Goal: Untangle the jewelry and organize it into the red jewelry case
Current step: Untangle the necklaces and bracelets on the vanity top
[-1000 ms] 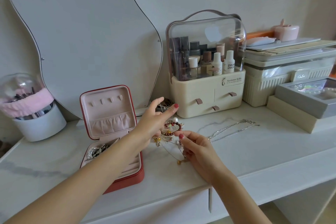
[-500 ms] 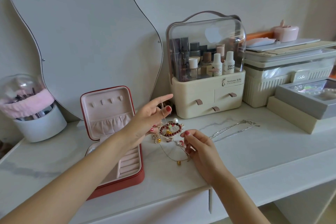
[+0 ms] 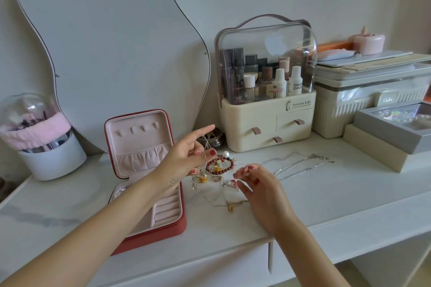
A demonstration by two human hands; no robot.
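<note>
Left hand (image 3: 186, 158) has lifted a bit since half a second ago and the right hand (image 3: 258, 186) let go of the pile.

Left hand pinches a thin silver chain (image 3: 206, 144) above the jewelry tangle (image 3: 219, 166), index finger straight out; right hand hovers loose-fingered, holding nothing. The red jewelry case (image 3: 149, 177) sits open on the bench (image 3: 326, 198), just left of the tangle, something pearly in its back-left compartment. Clear-lidded organizer (image 3: 265, 81) holds cosmetic bottles.

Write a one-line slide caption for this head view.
Left hand lifts a thin chain above tangled jewelry beside the open red jewelry case; right hand hovers nearby.
</note>
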